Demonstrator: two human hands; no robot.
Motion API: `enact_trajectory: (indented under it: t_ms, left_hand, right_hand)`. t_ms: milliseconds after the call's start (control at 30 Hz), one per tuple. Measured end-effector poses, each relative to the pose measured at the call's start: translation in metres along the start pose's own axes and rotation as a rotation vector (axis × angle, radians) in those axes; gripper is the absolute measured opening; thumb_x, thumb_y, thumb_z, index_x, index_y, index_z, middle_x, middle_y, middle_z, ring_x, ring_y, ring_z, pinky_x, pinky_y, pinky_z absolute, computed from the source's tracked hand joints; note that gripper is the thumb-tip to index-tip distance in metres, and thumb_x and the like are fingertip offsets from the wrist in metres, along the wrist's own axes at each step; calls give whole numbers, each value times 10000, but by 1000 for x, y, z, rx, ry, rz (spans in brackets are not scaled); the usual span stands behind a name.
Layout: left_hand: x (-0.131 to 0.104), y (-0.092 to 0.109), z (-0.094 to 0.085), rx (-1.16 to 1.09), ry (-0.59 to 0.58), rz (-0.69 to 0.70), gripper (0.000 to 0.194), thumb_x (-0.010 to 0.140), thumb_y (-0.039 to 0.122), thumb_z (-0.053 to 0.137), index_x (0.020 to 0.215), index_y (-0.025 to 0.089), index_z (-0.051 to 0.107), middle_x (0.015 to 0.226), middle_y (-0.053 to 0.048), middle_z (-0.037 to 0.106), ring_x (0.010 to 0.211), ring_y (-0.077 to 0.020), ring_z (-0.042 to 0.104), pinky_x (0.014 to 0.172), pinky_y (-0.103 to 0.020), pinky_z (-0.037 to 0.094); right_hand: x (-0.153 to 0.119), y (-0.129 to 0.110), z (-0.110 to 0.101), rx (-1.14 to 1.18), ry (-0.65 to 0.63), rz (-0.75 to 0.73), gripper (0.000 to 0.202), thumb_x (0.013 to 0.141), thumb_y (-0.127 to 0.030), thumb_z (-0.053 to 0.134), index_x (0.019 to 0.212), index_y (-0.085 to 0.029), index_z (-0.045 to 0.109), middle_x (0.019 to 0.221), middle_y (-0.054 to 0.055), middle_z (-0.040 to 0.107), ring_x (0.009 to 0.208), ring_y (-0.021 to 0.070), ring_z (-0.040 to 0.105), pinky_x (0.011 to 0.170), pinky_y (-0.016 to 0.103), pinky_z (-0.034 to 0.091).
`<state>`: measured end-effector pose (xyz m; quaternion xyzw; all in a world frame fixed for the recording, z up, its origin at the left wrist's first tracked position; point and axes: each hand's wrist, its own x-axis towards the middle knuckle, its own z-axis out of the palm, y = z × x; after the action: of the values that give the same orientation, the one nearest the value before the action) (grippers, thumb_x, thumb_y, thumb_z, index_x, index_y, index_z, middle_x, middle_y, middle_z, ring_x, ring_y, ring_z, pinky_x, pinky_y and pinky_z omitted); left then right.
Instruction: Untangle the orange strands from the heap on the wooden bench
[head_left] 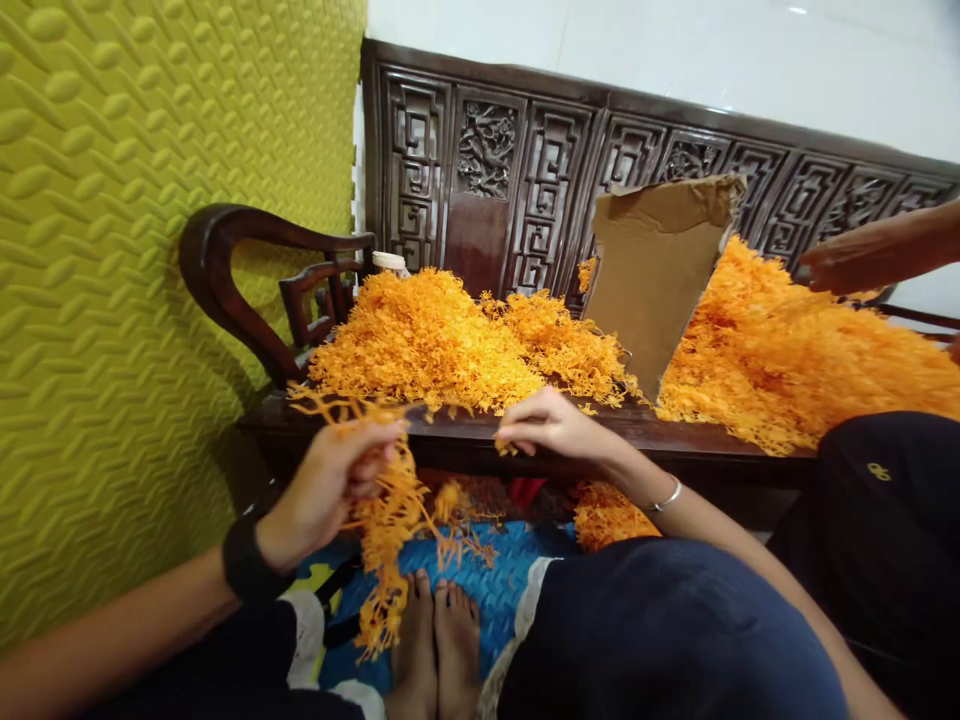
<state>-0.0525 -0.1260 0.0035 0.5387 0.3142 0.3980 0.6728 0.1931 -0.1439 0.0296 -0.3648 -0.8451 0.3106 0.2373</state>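
My left hand [349,465], with a black band at the wrist, is closed around a hanging bunch of orange plastic sprigs [390,530]. Its strands trail down in front of my feet. To the right, my right hand [551,425] is pinched over the front edge of the dark wooden bench [480,435]. A small orange-yellow piece [506,445] shows at its fingertips, too small to make out fully. Just behind both hands, a large heap of orange sprigs [435,340] lies on the bench seat.
An upright cardboard sheet [652,270] stands between this heap and a second orange heap [810,350]. Another person's hand [847,260] reaches over that second heap. The carved backrest [487,150] runs behind; a curved armrest [225,240] and yellow mat wall [112,300] bound the left.
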Motion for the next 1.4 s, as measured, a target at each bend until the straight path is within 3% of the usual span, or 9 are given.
enact_trajectory:
  t_ms: [100, 200, 533, 733, 900, 1033, 1133, 1267, 1400]
  left_hand:
    - [3, -2, -18, -83, 186, 37, 259, 705, 325, 592, 543, 162, 473, 423, 109, 164, 364, -19, 92, 329, -127, 138]
    - [7, -8, -26, -86, 176, 0, 250, 725, 333, 589, 576, 159, 487, 428, 108, 188, 371, -17, 93, 328, -111, 148]
    - [9, -8, -17, -93, 85, -23, 247, 728, 339, 595, 596, 155, 496, 421, 107, 215, 360, -9, 110, 326, -98, 153]
    - [7, -4, -14, -146, 73, 9, 223, 743, 322, 569, 612, 154, 502, 425, 104, 229, 345, -5, 124, 324, -100, 165]
    - [8, -3, -13, -170, 53, 32, 212, 764, 324, 554, 646, 154, 508, 424, 100, 263, 323, 0, 169, 339, -111, 182]
    - [10, -5, -14, -203, 37, 29, 222, 785, 337, 539, 665, 153, 505, 434, 99, 281, 319, 1, 192, 356, -125, 203]
    - [10, -6, -13, -206, 19, 43, 229, 795, 347, 531, 674, 154, 504, 436, 101, 281, 321, 1, 193, 365, -131, 206]
    - [8, -5, -10, -182, 17, 66, 225, 799, 341, 526, 676, 153, 504, 441, 98, 278, 334, 0, 184, 365, -128, 179]
    - [6, -4, -6, -158, 20, 36, 223, 776, 337, 545, 667, 148, 503, 445, 95, 282, 345, 2, 172, 362, -122, 153]
  right_hand:
    - [-14, 18, -13, 100, 311, 112, 333, 787, -423, 571, 769, -108, 678, 526, -6, 523, 474, 75, 459, 500, 228, 376]
    - [-20, 38, -24, 91, 504, 188, 402, 759, -462, 579, 924, -109, 680, 605, 8, 551, 520, 91, 473, 512, 240, 391]
    - [7, 104, -72, -396, 736, 283, 440, 812, -378, 503, 1136, -93, 587, 931, 109, 633, 807, 173, 564, 780, 337, 447]
    - [11, 112, -94, -502, 565, 309, 480, 746, -245, 601, 1211, -137, 554, 1177, 139, 581, 1073, 264, 535, 980, 429, 352]
    - [16, 94, -86, -472, 488, 271, 612, 743, -242, 609, 1322, -143, 437, 1306, 141, 488, 1149, 263, 495, 1004, 431, 347]
    - [29, 54, -59, -193, 477, 201, 464, 808, -337, 546, 1226, -137, 533, 1138, 130, 606, 989, 216, 586, 898, 384, 443]
    - [37, 19, -23, -35, 196, 163, 398, 843, -412, 500, 1093, -126, 619, 970, 98, 662, 893, 186, 608, 865, 349, 451]
    - [39, -10, 28, 105, -180, 143, 494, 820, -390, 560, 1222, -108, 505, 986, 93, 651, 855, 148, 593, 776, 277, 462]
    - [35, -8, 50, 79, -249, 96, 295, 822, -367, 559, 955, -110, 615, 788, 32, 630, 692, 106, 541, 647, 232, 427]
